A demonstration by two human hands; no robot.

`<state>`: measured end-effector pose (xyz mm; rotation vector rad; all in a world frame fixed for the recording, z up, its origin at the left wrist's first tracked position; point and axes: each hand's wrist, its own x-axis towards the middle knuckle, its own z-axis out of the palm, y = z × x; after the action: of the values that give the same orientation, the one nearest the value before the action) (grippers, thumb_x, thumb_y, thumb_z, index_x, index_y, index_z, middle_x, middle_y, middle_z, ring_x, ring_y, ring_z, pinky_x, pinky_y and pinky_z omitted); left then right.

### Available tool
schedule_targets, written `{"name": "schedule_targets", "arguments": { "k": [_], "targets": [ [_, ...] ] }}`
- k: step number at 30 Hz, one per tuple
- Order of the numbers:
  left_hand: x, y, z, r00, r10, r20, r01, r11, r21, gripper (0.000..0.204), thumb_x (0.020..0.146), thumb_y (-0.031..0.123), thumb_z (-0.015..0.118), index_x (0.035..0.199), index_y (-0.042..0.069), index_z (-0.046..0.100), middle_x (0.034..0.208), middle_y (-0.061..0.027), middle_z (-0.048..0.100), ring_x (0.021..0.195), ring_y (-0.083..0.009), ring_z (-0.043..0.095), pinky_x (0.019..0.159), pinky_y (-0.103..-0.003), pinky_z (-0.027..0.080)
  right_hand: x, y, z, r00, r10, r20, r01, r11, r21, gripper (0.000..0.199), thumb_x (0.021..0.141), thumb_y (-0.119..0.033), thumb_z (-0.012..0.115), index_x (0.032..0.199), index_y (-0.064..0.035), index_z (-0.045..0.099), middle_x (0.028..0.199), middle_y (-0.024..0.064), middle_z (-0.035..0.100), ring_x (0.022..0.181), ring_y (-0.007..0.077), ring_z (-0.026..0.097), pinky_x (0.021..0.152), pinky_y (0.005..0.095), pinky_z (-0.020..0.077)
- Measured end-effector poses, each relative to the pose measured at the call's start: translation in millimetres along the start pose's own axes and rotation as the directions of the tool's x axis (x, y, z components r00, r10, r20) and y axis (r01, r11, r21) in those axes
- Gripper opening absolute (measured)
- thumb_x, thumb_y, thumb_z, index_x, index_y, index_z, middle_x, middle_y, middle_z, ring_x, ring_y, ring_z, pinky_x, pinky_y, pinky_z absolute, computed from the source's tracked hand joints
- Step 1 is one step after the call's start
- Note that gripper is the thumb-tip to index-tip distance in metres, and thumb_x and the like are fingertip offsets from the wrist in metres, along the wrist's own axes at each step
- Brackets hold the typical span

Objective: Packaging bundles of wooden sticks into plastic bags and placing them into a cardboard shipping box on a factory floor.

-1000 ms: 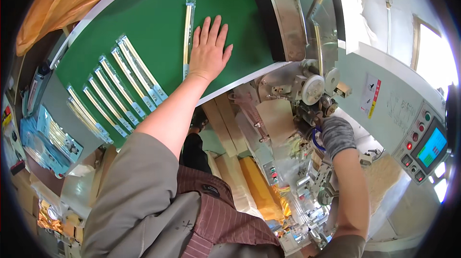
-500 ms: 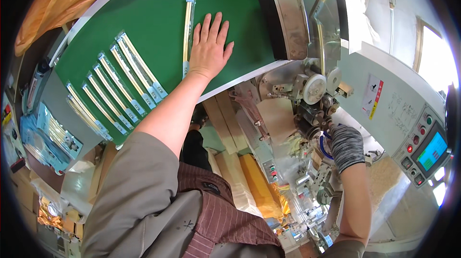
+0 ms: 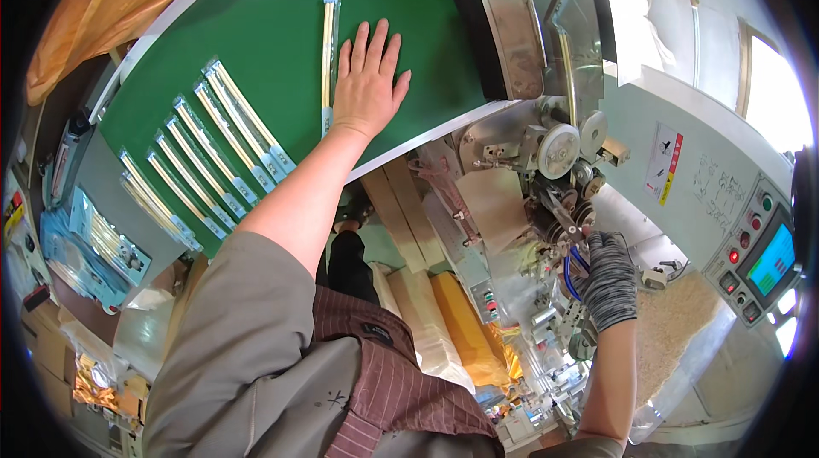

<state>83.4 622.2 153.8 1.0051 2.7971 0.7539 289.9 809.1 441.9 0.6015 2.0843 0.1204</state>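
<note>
My left hand point(image 3: 368, 81) lies flat, fingers spread, on the green conveyor belt point(image 3: 256, 49), right beside one long clear packet of sticks point(image 3: 328, 53). My right hand point(image 3: 607, 279), in a grey knit glove, reaches into the rollers and wheels of the grey packing machine point(image 3: 563, 194); whether it grips anything there is hidden. Several more sealed stick packets point(image 3: 200, 155) lie in a slanted row on the belt's lower left.
A control panel with buttons and a small screen point(image 3: 763, 262) is on the machine at right. Blue packet stacks point(image 3: 90, 245) sit at far left. Rolls of wrapping material point(image 3: 444, 321) stand below the belt. A metal chute point(image 3: 512, 14) rises behind the belt.
The packets on the belt have drifted slightly to the lower left. My gloved right hand has moved down and right along the machine's mechanism. My left hand stays flat on the belt.
</note>
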Motion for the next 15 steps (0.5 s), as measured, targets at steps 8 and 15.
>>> {"name": "schedule_targets", "arguments": {
  "k": [8,15],
  "targets": [
    [-3.9,-9.1,-1.5,1.0,0.006,-0.012,-0.005,0.999,0.046,0.048,0.084,0.033,0.05,0.124,0.007,0.043,0.136,-0.0104,0.031,0.127,-0.0303,0.026,0.103,-0.045,0.023,29.1,-6.1,-5.9,0.995,0.055,0.087,-0.028,0.959,-0.284,0.057,0.065,-0.022,0.069,0.117,-0.0105,0.049,0.105,0.0136,0.053,0.096,0.0288,0.052,0.084,0.0373,0.043],
    [-4.5,-8.9,0.0,1.0,-0.001,-0.021,0.001,1.0,0.026,0.05,0.082,0.031,0.054,0.124,0.008,0.042,0.136,-0.0106,0.031,0.127,-0.0306,0.026,0.101,-0.045,0.024,29.5,-5.0,-2.3,0.996,0.016,0.088,0.006,0.972,-0.236,0.052,0.068,-0.019,0.066,0.116,-0.0084,0.049,0.098,0.0129,0.057,0.087,0.0285,0.057,0.075,0.0376,0.0465]
  ]
}}
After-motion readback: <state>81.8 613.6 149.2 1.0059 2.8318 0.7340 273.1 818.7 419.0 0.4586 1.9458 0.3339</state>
